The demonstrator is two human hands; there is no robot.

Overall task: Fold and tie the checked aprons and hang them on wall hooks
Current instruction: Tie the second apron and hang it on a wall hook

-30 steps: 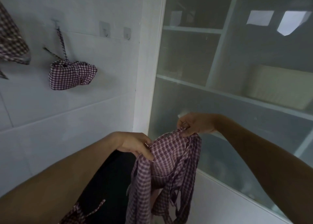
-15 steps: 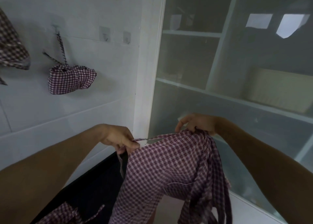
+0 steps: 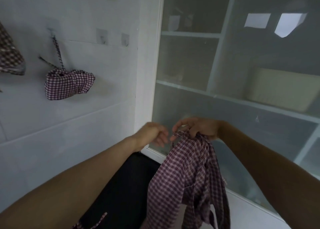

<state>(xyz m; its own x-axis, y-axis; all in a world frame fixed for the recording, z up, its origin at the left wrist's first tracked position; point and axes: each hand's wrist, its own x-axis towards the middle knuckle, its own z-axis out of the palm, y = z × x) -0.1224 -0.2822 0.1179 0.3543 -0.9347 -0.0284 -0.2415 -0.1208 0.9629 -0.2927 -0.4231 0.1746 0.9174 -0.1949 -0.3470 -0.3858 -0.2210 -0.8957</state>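
1. The right hand (image 3: 199, 128) is gripping the bunched top edge of a maroon-and-white checked cotton apron (image 3: 187, 180), fingers curled round the gathered cloth and a narrow strap end poking out toward the left.
2. The left hand (image 3: 152, 133) is hovering just beside that strap end, fingers loosely extended and holding nothing — whether a fingertip is touching the strap, I cannot tell.
3. The apron is hanging down from the right hand in loose folds, its ties trailing below, in front of a frosted-glass cabinet door (image 3: 242, 107).
4. On the white wall to the left, a folded and tied checked apron bundle (image 3: 68, 83) is hanging by its strap from a small wall hook (image 3: 52, 32).
5. Two bare adhesive hooks (image 3: 102, 37) are sitting to its right — another checked cloth (image 3: 8, 55) is showing at the left edge.
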